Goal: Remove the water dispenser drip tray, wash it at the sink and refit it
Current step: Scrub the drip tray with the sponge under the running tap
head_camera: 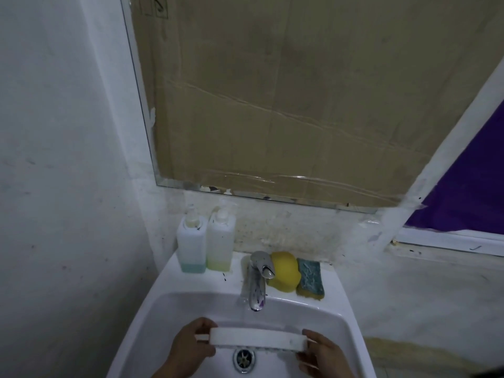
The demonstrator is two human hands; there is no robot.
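Note:
I hold the white drip tray (256, 339) over the white sink basin (174, 309), just above the drain (244, 359) and below the chrome tap's spout (256, 290). The tray is tilted on edge, with its long side wall facing me. My left hand (191, 345) grips its left end and my right hand (317, 356) grips its right end. I cannot tell whether water is running from the tap.
Two pump bottles stand on the sink's back ledge, one with blue liquid (191, 241) and one with yellow-green liquid (221, 238). A yellow sponge (285, 271) and a green-topped scouring sponge (310, 278) lie right of the tap. A cardboard-covered mirror (286, 105) hangs above.

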